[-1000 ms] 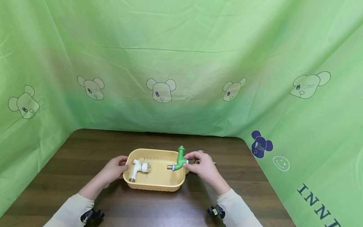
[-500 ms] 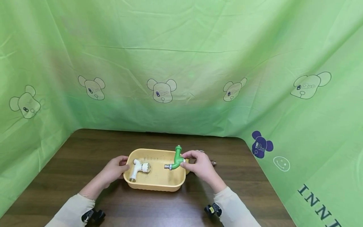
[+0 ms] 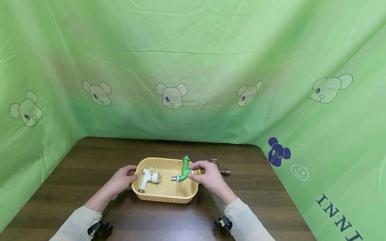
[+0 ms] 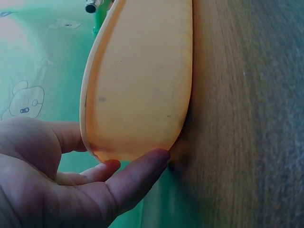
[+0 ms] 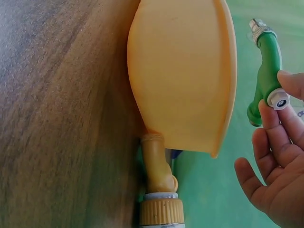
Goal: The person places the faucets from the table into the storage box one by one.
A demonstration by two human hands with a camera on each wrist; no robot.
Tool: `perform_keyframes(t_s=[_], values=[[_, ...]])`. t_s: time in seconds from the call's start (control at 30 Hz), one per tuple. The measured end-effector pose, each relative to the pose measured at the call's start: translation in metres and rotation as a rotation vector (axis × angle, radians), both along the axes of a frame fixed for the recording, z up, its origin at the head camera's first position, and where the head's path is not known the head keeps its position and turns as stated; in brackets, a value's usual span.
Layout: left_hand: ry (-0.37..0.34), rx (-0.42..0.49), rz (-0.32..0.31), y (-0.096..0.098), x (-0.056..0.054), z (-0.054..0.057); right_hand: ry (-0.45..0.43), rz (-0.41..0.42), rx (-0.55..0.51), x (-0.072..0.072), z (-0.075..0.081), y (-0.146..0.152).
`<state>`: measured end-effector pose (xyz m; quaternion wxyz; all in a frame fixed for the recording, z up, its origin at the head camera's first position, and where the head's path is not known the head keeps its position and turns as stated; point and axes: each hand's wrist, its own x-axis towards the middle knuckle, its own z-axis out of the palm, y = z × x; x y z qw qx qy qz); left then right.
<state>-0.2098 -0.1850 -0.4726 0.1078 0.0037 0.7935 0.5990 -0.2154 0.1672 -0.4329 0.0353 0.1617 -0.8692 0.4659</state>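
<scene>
A yellow plastic basin [image 3: 169,199] sits on the table, and my left hand [image 3: 122,180] grips its left end. Inside the basin, toward the left, lies a white tap [image 3: 146,180] with a ribbed collar. My right hand [image 3: 211,175] pinches a green tap [image 3: 184,171] between thumb and fingertips, above the basin's right part. In the right wrist view the green tap [image 5: 270,61] shows its metal spout end and a white nut by my fingertips. The left wrist view shows the fingers and thumb of my left hand [image 4: 71,180] at the basin's end.
On the table right of the basin lies a brown tap [image 3: 223,171], partly behind my right hand. A yellow tap [image 5: 159,166] lies against the basin's right end. Green printed cloth [image 3: 193,67] surrounds the wooden table [image 3: 256,201].
My right hand has moved left with the green tap, further over the basin. More of the brown tap shows behind it. The left hand and basin stay almost in place.
</scene>
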Motion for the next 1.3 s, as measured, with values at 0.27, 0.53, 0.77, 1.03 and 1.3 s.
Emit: perform_keyframes(t_s=[0.27,0.53,0.77,1.03,1.3], values=[[-0.005,0.006,0.008,-0.002,-0.002,-0.003,0.003,0.012,0.021,-0.002,0.002,-0.004],[-0.004,0.0,0.005,-0.001,-0.002,-0.002,-0.009,0.013,0.013,-0.002,0.001,-0.008],[-0.007,-0.005,0.004,0.0,-0.003,-0.002,-0.007,0.001,0.027,0.001,-0.004,-0.011],[-0.007,0.003,0.003,-0.001,-0.002,-0.003,0.001,0.02,0.027,0.001,-0.009,-0.016],[-0.008,-0.004,0.007,-0.001,-0.002,-0.001,0.01,0.037,0.034,0.002,-0.009,-0.022]])
